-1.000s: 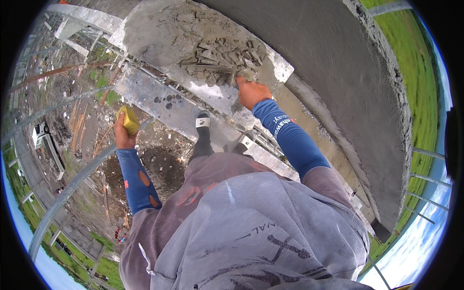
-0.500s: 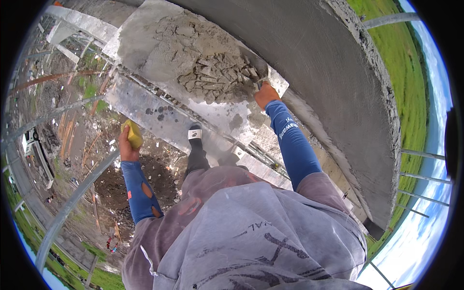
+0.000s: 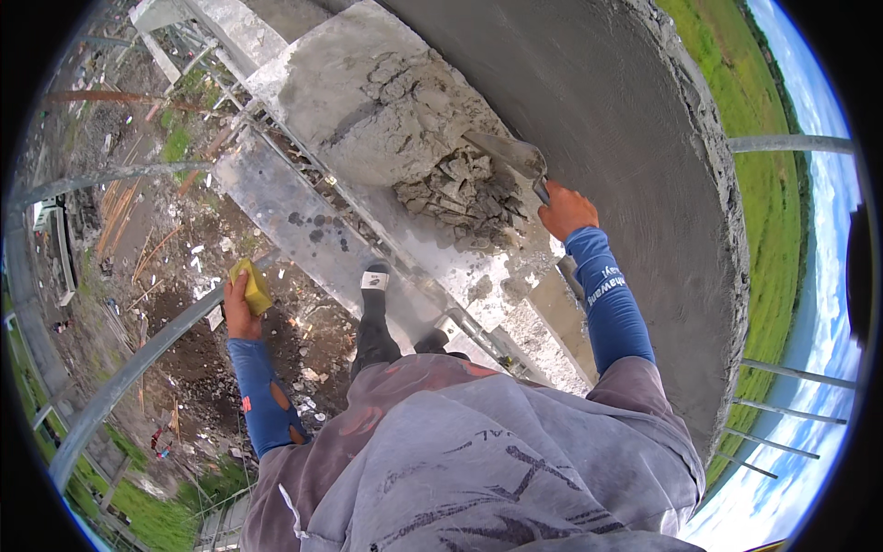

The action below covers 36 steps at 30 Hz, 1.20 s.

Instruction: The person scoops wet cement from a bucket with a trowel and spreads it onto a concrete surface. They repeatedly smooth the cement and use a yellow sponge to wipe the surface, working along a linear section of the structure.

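Observation:
My left hand [image 3: 241,306] is closed around a yellow sponge [image 3: 255,288], held out over the drop beside a metal rail. My right hand [image 3: 570,212] grips a trowel [image 3: 522,156] by its handle, the blade at the upper edge of a lumpy heap of wet grey mortar [image 3: 460,198]. The mortar lies on a pale, dusted board [image 3: 290,87], alongside a long, freshly coated grey concrete wall [image 3: 616,110].
My feet [image 3: 375,281] stand on a narrow metal plank [image 3: 267,198] among scaffold pipes [image 3: 156,345]. Far below are dirt, debris and a vehicle [image 3: 55,248]. Green fields [image 3: 768,202] show beyond the wall.
My right hand and the trowel have moved right, and the blade now shows above the mortar lumps. My left hand, still on the sponge, sits lower in the view, which has shifted.

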Tool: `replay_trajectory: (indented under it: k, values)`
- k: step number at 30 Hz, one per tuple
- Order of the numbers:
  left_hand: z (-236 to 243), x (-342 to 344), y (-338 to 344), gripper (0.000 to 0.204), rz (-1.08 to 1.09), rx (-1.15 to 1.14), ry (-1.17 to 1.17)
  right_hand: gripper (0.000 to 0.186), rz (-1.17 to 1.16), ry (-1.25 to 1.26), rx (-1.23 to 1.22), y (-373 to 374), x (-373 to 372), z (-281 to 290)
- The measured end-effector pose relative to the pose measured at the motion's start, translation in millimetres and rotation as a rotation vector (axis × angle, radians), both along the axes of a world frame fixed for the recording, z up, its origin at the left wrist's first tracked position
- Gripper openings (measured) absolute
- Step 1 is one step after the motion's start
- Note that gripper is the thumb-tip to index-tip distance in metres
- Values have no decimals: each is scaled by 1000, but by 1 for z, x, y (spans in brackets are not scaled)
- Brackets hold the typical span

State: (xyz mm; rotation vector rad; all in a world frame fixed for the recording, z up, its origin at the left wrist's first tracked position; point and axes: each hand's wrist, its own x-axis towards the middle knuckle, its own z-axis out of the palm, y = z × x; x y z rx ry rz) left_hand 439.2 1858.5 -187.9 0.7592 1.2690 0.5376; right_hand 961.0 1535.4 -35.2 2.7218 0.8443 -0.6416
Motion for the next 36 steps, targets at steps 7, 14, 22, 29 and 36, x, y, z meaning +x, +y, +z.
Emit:
replay_trajectory:
  k: [7,14,22,29,36]
  values:
    - [-27,-41,-8,42,44,-84,100,46,-49,64,-112,9,24,14]
    - [-27,-27,-2,40,-52,-32,120,63,210,402,0,117,93,-114]
    - [11,49,-5,41,-96,37,6,49,151,171,290,80,53,-70]
    - [23,118,-29,44,-170,102,-110,34,171,-188,69,58,38,12]
    - [19,151,-31,49,-211,58,-189,37,336,-256,-144,52,9,137]
